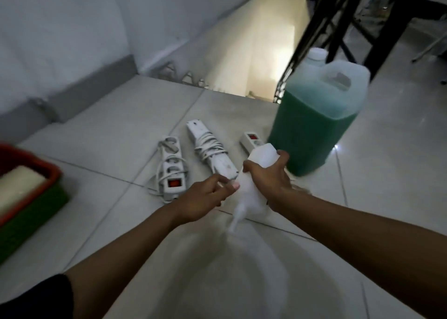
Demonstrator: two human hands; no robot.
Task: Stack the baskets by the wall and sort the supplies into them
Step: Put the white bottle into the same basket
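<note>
Lighting was dim and cool; the brightest glow rose from the stairwell (263,52). Motion blur smeared the white bottle (251,185). Edges showed wide-angle bending.

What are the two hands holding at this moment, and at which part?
The right hand grips a white plastic bottle around its middle. The left hand is beside the bottle; whether it grips anything cannot be told.

The right hand (271,178) grips a white bottle (254,173) above the tiled floor (108,129); the left hand (205,197) pinches near its neck. Three power strips (212,151) lie beyond, a green-filled jug (314,115) to their right, and a red basket (31,173) sits stacked on a green basket (31,217) at the left edge.
</note>
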